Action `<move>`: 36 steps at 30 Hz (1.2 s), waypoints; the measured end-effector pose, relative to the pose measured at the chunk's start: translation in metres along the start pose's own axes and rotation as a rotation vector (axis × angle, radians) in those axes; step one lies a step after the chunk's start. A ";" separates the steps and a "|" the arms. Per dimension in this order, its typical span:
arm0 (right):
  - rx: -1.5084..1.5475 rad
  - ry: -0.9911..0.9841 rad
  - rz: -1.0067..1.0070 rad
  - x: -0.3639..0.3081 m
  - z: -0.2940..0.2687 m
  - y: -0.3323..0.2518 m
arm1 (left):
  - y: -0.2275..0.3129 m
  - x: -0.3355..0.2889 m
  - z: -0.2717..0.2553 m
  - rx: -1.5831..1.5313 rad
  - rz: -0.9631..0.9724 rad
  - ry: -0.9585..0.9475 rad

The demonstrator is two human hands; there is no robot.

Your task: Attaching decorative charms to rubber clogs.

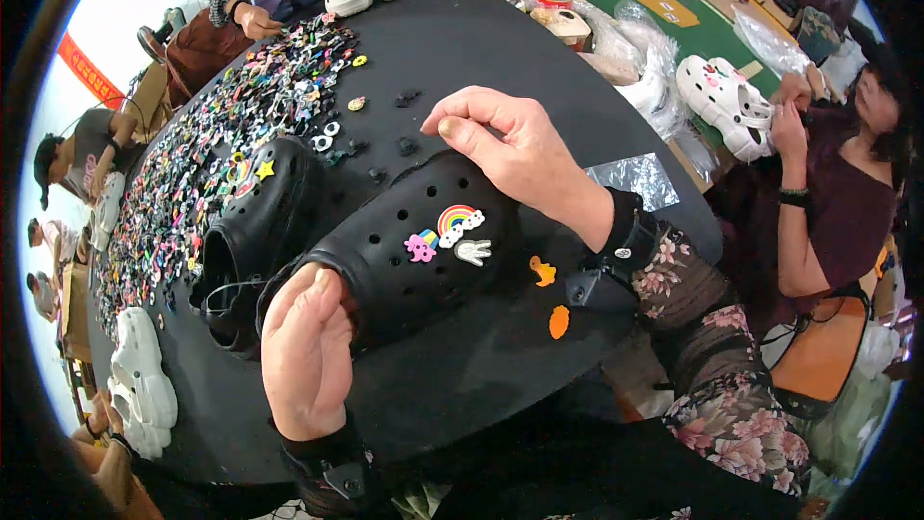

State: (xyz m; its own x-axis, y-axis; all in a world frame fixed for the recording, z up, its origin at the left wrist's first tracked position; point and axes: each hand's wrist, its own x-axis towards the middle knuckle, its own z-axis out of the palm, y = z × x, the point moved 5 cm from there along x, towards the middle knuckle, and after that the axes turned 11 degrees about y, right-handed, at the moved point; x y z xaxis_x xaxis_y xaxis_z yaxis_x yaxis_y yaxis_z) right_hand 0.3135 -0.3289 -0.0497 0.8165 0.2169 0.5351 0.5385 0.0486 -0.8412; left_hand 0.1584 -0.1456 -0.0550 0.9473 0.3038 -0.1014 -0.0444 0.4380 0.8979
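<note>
A black clog [414, 250] lies tilted across the middle of the table, its holed toe toward the right. Three charms sit on its upper: a rainbow with clouds [459, 223], a pink figure [421, 247] and a white hand shape [473, 251]. My left hand [310, 351] grips the clog at its foot opening, the fingertips hidden inside. Over the toe hovers my right hand [515, 149], fingers stretched out to the left, nothing visible in them. Its mate, another black clog [260, 231], stands just left with a yellow star charm [265, 169].
A wide heap of colourful charms [221, 125] covers the table's left side. Two orange pieces [543, 271] lie near the front edge. White clogs [142, 380] stand at the lower left. Another person's hand [256, 21] reaches the heap; a person at right holds a white clog [722, 101].
</note>
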 end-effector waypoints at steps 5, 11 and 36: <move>-0.118 -0.146 -0.333 -0.003 -0.006 -0.032 | -0.003 0.003 0.000 0.058 -0.023 0.023; -0.264 -0.415 -0.457 -0.009 -0.004 -0.047 | -0.007 0.007 -0.005 0.080 -0.039 0.020; -0.582 -0.452 -0.709 -0.032 0.011 -0.068 | -0.003 0.003 0.004 0.087 -0.029 -0.009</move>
State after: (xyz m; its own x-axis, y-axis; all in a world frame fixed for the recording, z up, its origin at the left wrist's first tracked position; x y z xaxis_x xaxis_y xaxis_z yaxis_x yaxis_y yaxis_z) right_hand 0.2480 -0.3287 -0.0103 0.1809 0.6755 0.7148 0.9830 -0.1466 -0.1102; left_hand 0.1630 -0.1492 -0.0564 0.9508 0.2839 -0.1244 0.0105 0.3717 0.9283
